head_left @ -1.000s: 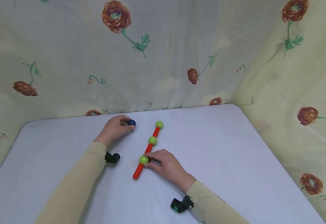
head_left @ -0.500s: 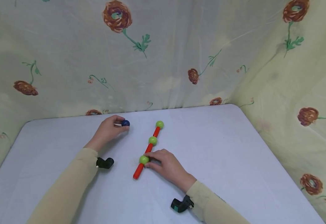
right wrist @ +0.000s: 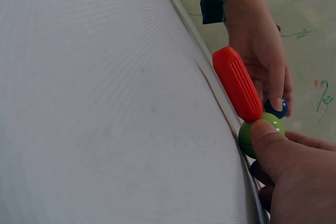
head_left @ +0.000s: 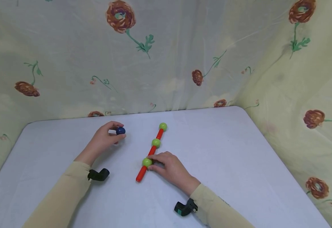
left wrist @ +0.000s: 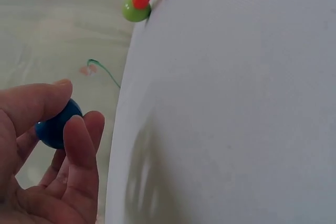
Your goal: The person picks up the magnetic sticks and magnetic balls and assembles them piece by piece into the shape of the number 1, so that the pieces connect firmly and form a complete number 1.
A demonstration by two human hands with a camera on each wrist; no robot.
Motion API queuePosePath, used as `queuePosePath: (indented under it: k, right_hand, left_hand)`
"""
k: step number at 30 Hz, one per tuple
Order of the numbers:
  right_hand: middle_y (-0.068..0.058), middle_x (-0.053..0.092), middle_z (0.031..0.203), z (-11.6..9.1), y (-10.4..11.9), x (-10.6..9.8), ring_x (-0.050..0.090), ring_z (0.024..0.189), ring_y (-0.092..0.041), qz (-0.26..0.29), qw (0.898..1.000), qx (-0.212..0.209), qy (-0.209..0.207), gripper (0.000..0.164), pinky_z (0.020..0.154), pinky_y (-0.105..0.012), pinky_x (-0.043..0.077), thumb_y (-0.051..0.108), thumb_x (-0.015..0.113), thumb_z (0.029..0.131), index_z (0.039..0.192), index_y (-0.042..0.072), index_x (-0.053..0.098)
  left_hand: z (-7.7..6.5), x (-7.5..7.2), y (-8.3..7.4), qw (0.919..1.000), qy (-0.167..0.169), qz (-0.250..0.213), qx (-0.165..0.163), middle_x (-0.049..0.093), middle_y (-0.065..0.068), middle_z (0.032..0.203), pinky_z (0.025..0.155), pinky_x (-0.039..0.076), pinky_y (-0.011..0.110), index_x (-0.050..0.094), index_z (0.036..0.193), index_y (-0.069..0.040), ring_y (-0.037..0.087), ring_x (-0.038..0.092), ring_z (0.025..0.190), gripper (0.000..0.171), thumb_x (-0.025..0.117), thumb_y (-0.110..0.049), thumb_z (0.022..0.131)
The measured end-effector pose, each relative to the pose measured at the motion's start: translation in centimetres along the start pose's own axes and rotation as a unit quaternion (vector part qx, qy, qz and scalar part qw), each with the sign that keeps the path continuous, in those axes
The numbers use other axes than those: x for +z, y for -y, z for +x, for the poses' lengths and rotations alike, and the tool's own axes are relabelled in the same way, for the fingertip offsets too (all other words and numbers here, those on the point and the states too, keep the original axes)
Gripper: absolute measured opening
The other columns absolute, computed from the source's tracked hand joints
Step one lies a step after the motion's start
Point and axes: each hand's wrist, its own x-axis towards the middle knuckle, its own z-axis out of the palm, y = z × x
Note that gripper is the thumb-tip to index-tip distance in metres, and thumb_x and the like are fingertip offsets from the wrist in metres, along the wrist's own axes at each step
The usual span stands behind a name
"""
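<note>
A blue ball (head_left: 120,130) is pinched between the thumb and fingers of my left hand (head_left: 103,139), held up left of a chain of parts. That chain alternates green balls with red rods and lies slantwise at the table's middle. Its far end is a green ball (head_left: 162,126); a red rod (head_left: 141,174) forms its near end. My right hand (head_left: 171,169) grips the nearest green ball (head_left: 147,162) with thumb and fingers. In the right wrist view, the end red rod (right wrist: 237,83) sticks out from the gripped green ball (right wrist: 247,139).
The table (head_left: 226,164) has a white cover. A flowered cloth (head_left: 166,63) hangs behind it and along the right side. Black wrist cameras (head_left: 98,174) jut from both sleeves above the table.
My left hand has drawn back left and toward me with the blue ball, away from the chain. The right hand keeps its grip on the green ball and stays in place.
</note>
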Motion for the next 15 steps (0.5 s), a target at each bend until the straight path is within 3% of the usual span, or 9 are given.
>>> queuePosePath:
  k: [8,15]
  right_hand:
    - [0.017,0.066,0.112,-0.1,-0.1,0.1,0.056,0.102,-0.004,0.006,1.000,-0.010,-0.007,0.039,0.088,-0.024,0.047,0.035,0.072,0.091,0.128,0.025,0.067]
    - [0.017,0.066,0.111,0.0,0.0,-0.1,0.056,0.101,-0.005,0.008,1.000,-0.016,-0.007,0.039,0.087,-0.025,0.048,0.034,0.072,0.091,0.129,0.025,0.067]
  left_hand:
    - [-1.8,-0.4,0.3,0.9993,0.034,-0.010,-0.016,0.051,0.011,0.137,0.077,0.054,0.037,0.052,0.139,-0.015,0.027,0.062,0.105,0.053,0.072,-0.029,0.092]
    - [-3.5,-0.6,0.6,0.9990,0.033,-0.017,-0.025,0.048,0.011,0.140,0.080,0.054,0.039,0.051,0.141,-0.019,0.027,0.062,0.107,0.052,0.070,-0.029,0.093]
